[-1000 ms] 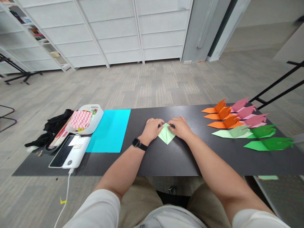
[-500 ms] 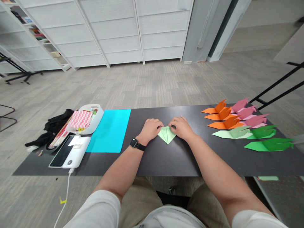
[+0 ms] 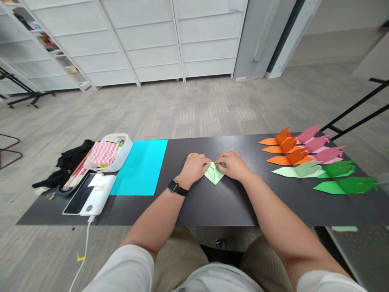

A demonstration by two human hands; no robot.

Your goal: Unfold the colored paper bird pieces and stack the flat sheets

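Observation:
A light green folded paper (image 3: 214, 175) lies on the dark table in front of me, its point toward me and a crease down its middle. My left hand (image 3: 197, 165) pinches the upper left edge of the paper. On the upper right edge, my right hand (image 3: 231, 164) is closed with its fingertips and thumb. Both sets of fingers nearly meet along the top and cover that edge. Folded paper birds stand to the right: orange (image 3: 284, 147), pink (image 3: 319, 145), pale green (image 3: 299, 170) and green (image 3: 345, 185).
Left of my arms lies a bright blue paper sheet (image 3: 141, 166). Beyond it are a white basket (image 3: 124, 156) with a pink zigzag-patterned item, a white power bank (image 3: 97, 196) with a cable, a phone (image 3: 78, 198) and black cloth (image 3: 74, 156). The table (image 3: 209, 211) ends near my lap.
Both hands have moved closer together along the paper's top edge. The upper part of the paper now shows additional fold lines near my fingertips.

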